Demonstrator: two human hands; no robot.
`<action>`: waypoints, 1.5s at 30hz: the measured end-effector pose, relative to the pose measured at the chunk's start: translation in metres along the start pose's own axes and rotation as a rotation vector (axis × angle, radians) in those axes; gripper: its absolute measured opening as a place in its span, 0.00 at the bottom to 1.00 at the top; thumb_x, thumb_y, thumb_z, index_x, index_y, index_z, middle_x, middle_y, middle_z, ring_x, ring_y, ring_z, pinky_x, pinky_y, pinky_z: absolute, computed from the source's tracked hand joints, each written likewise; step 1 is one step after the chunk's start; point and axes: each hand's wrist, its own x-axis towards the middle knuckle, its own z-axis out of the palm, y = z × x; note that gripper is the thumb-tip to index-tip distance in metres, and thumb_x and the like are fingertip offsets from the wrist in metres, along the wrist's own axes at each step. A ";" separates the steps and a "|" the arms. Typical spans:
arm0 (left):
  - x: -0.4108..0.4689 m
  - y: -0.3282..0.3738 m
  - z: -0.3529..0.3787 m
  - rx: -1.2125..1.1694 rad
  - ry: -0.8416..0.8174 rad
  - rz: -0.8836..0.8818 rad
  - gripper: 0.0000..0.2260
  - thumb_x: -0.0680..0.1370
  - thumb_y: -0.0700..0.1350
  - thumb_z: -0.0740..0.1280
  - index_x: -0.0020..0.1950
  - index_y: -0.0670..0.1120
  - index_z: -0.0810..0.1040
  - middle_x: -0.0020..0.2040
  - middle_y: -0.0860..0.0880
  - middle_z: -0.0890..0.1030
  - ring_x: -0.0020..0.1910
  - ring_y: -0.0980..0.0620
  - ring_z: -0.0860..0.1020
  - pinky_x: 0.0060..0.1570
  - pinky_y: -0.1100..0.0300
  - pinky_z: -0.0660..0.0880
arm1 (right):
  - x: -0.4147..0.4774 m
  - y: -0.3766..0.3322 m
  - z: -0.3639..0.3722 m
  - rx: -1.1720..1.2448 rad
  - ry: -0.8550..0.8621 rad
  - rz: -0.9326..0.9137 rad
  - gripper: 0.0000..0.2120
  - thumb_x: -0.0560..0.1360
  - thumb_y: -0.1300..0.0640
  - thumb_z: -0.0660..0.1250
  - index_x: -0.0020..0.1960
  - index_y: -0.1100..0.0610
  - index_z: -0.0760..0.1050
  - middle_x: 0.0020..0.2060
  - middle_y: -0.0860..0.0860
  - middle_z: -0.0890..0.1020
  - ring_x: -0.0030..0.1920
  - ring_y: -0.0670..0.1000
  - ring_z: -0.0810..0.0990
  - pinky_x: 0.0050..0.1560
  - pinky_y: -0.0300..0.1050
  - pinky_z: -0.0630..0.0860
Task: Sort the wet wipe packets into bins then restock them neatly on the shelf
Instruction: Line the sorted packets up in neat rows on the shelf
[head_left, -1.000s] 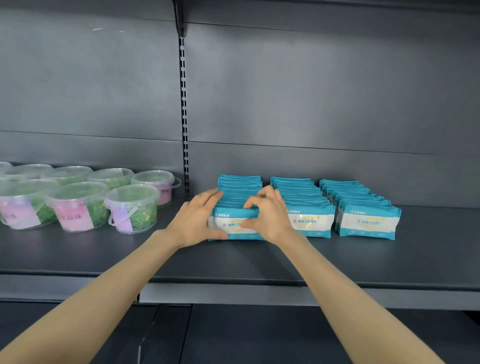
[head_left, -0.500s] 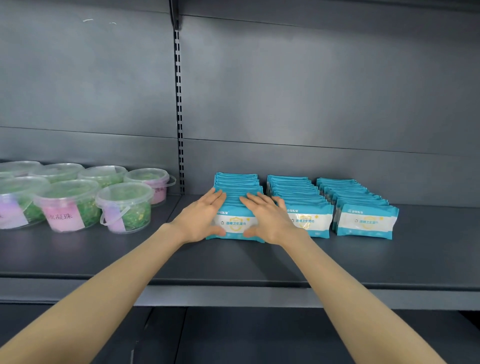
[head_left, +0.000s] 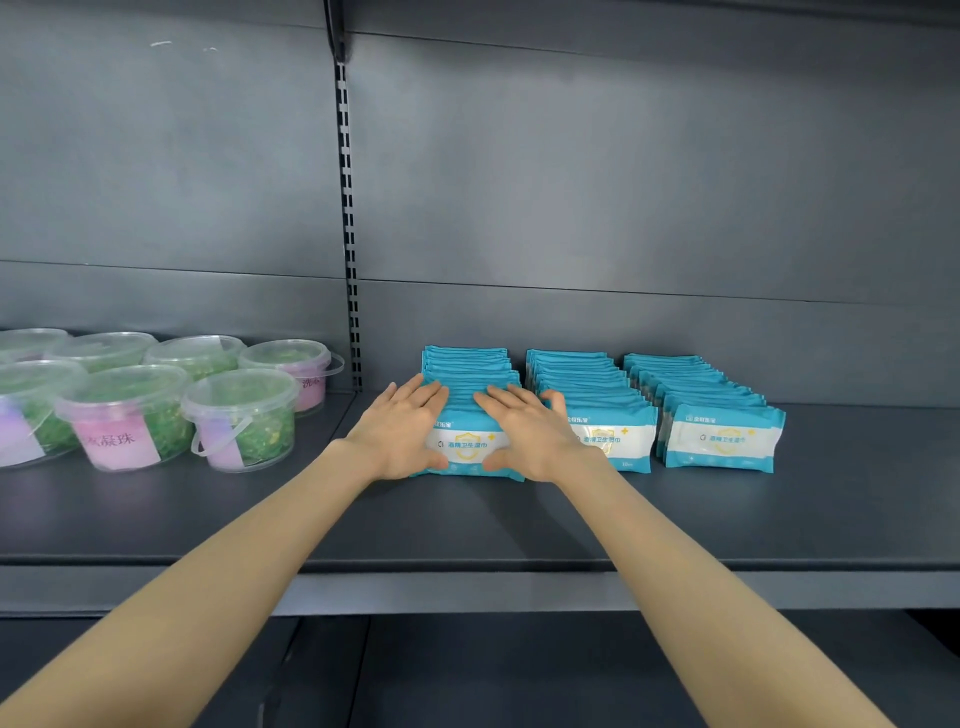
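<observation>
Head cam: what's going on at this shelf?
A person is squaring up wet wipe packets on the grey shelf. Left hand and right hand lie flat, fingers straight, on the leftmost row, thumbs against its front packet. The middle row and right row stand untouched. Clear tubs sit further left.

The shelf (head_left: 675, 519) at the frame's bottom looks like matt, smooth grey painted metal. The wet wipe packets (head_left: 719, 439), centre right, are glossy plastic film; the tubs (head_left: 239, 415) at left are clear, shiny plastic.
</observation>
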 end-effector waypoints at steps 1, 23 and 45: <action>0.000 0.001 -0.001 0.024 -0.004 0.000 0.41 0.76 0.59 0.65 0.78 0.42 0.46 0.78 0.47 0.49 0.77 0.49 0.44 0.75 0.51 0.43 | 0.000 0.000 0.000 -0.001 0.000 0.000 0.40 0.75 0.45 0.67 0.78 0.50 0.48 0.78 0.48 0.52 0.77 0.50 0.48 0.73 0.54 0.43; 0.006 0.031 -0.006 0.124 0.017 0.090 0.39 0.78 0.58 0.62 0.78 0.44 0.44 0.79 0.47 0.48 0.77 0.49 0.43 0.73 0.49 0.37 | -0.035 0.077 -0.004 0.020 -0.031 0.136 0.42 0.77 0.60 0.66 0.78 0.48 0.41 0.78 0.50 0.47 0.77 0.58 0.44 0.74 0.57 0.41; 0.025 0.131 -0.028 -0.255 0.205 0.226 0.21 0.77 0.48 0.68 0.68 0.46 0.69 0.64 0.48 0.74 0.62 0.48 0.72 0.56 0.54 0.71 | -0.093 0.112 -0.014 0.561 0.262 0.256 0.10 0.74 0.56 0.72 0.52 0.60 0.77 0.34 0.51 0.74 0.36 0.50 0.70 0.39 0.41 0.66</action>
